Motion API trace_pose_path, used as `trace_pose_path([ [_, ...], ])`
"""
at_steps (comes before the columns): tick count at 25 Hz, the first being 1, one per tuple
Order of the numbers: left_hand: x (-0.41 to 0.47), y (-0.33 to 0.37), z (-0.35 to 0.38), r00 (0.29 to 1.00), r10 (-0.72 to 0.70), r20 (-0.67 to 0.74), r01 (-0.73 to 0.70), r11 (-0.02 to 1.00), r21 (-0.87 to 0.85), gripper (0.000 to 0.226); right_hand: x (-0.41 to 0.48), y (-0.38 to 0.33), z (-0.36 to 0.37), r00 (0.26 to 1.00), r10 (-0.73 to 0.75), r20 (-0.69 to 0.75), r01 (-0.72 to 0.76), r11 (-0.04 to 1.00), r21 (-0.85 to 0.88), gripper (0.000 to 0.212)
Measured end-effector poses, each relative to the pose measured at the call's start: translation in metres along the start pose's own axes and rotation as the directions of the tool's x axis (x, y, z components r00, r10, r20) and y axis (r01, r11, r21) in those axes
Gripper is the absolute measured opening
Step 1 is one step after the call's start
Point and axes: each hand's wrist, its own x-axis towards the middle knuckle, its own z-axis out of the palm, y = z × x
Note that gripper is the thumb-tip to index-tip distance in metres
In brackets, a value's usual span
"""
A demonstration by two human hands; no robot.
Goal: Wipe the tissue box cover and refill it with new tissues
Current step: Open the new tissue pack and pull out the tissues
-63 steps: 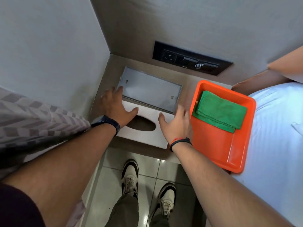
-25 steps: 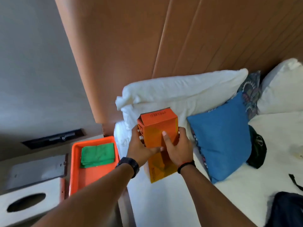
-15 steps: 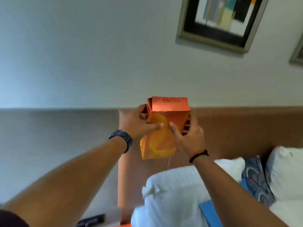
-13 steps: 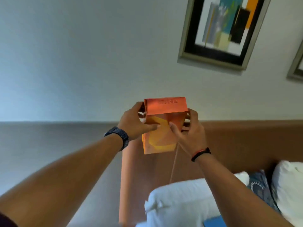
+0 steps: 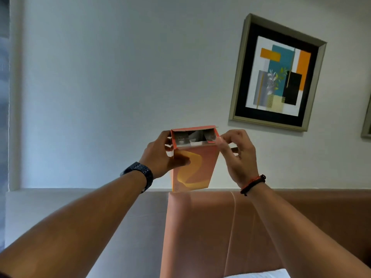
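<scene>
I hold an orange tissue carton point(image 5: 193, 169) upright at chest height in front of the wall. Its top end is open, with the flaps folded back and a grey-white inside showing. My left hand point(image 5: 162, 155) grips the carton's left side, thumb across the front. My right hand point(image 5: 235, 153) pinches the right top flap between thumb and fingers. The tissue box cover, the orange tray and the green cloth are out of view.
A brown padded headboard point(image 5: 220, 227) runs across below the carton. A framed abstract picture point(image 5: 278, 74) hangs on the white wall at the upper right. A white pillow edge point(image 5: 259, 274) shows at the bottom.
The carton's top end, closed half a second ago, now stands open with its flaps pulled back. My right hand has shifted from the front to the right flap. My view has tilted up slightly.
</scene>
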Motion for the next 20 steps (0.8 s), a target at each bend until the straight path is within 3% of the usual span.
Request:
trace_pose_path([
  [2,0.003,0.0,-0.002,1.0,0.0,0.002,0.0,1.0,0.01,0.077,0.003,-0.004,-0.004,0.997,-0.032,0.07,0.03,0.999,0.038,0.047],
  [5,0.003,0.003,-0.002,0.999,0.02,0.039,-0.021,0.999,0.042,0.076,0.006,-0.012,-0.008,0.952,-0.114,0.285,0.174,0.965,-0.198,0.048],
  [7,0.001,0.005,0.0,0.997,0.038,0.062,-0.041,0.998,0.054,0.079,0.008,-0.017,-0.011,0.883,-0.178,0.435,0.347,0.871,-0.347,0.045],
  [10,-0.002,0.008,-0.001,0.994,0.063,0.093,-0.07,0.994,0.078,0.082,0.015,-0.026,-0.018,0.732,-0.17,0.66,0.561,0.7,-0.442,0.059],
  [13,-0.003,0.01,-0.003,0.993,0.074,0.093,-0.083,0.992,0.097,0.083,0.02,-0.033,-0.025,0.655,-0.15,0.74,0.683,0.536,-0.497,0.071],
  [15,-0.004,0.011,-0.002,0.993,0.078,0.088,-0.088,0.99,0.11,0.084,0.022,-0.035,-0.026,0.68,-0.189,0.708,0.671,0.551,-0.497,0.07],
  [17,-0.005,0.011,-0.003,0.994,0.082,0.079,-0.09,0.989,0.115,0.084,0.024,-0.036,-0.028,0.759,-0.2,0.619,0.584,0.629,-0.513,0.06],
  [20,-0.007,0.009,-0.007,0.991,0.107,0.076,-0.116,0.984,0.135,0.082,0.031,-0.033,-0.031,0.876,-0.068,0.477,0.394,0.671,-0.628,0.036],
])
